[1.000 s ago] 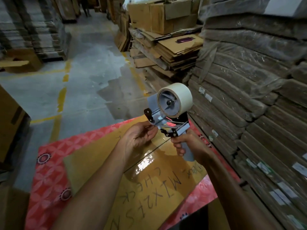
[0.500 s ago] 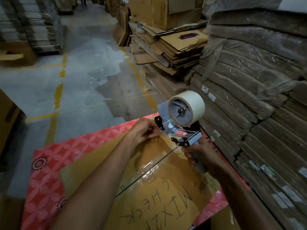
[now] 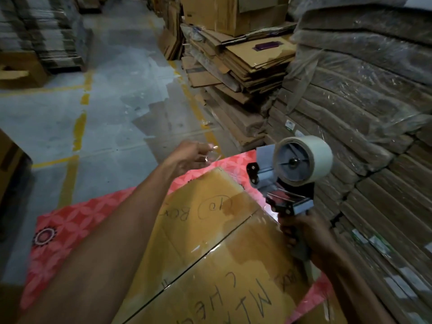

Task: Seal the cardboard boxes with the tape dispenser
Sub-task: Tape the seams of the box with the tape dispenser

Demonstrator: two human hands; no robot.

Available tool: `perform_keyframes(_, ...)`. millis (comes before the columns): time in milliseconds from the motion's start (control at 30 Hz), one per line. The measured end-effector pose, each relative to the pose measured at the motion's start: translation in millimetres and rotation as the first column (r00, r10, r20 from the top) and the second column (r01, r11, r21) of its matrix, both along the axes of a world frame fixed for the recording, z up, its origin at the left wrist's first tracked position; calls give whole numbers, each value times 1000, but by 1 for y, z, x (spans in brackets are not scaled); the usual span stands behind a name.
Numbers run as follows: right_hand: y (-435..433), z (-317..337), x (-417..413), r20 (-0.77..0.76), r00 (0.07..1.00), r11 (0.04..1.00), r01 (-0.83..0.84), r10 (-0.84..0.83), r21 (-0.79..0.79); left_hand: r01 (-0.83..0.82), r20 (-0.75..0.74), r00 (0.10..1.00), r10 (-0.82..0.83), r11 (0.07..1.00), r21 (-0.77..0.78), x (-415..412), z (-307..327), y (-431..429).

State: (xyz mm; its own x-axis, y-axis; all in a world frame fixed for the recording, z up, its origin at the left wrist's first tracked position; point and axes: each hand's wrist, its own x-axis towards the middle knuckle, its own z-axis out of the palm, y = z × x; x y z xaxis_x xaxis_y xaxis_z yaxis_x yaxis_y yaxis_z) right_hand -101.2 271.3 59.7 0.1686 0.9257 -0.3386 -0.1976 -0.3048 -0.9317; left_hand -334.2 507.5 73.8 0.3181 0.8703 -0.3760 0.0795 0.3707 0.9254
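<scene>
right hand is clenched round the grip of the dispenser, held just above the box at its right edge, and i judge it light, rigid and best held by that grip, clear of the toothed blade. box sits low centre on a red patterned sheet, its flaps stiff and its taped seam slick, with marker writing i read as "10 box" and partly "mix check". left hand reaches beyond the far edge, fingers pinching a shiny clear scrap, probably tape.
</scene>
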Motion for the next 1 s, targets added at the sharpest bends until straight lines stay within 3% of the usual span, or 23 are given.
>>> perform_keyframes(133,4,-1,-2,69,996,997,-54,50,52,102,19,995,-101,990,-99,28,-7,-16)
perform_keyframes(267,7,-5,-3,-37,999,999,-21,23,46,-19,-81,997,17,1000,-22,34,-27,-15)
perform_keyframes(333,6,-7,-3,-32,999,999,-2,3,33,11,-282,959,24,993,121,34,-32,-8)
perform_keyframes(400,4,-10,-2,22,1000,1000,-19,18,25,145,-560,827,50,943,299,33,-31,-1)
perform_keyframes(467,3,-12,-2,53,998,1000,-18,18,15,227,-700,700,141,885,406,32,-28,1)
perform_keyframes(567,5,-10,-5,43,999,1000,-11,10,23,236,-724,676,137,890,389,26,-29,4)
perform_keyframes(667,9,-9,-8,44,999,1000,-3,2,25,225,-732,679,62,931,288,21,-27,8)
perform_keyframes(833,10,-8,-12,86,996,999,-27,24,38,283,-798,595,-97,955,95,18,-16,11)
perform_keyframes(900,11,-10,-12,85,996,999,-35,33,28,328,-817,576,-12,919,218,20,-13,10)
perform_keyframes(1000,12,-12,-13,71,997,999,-33,32,24,420,-753,655,68,795,438,28,-21,-1)
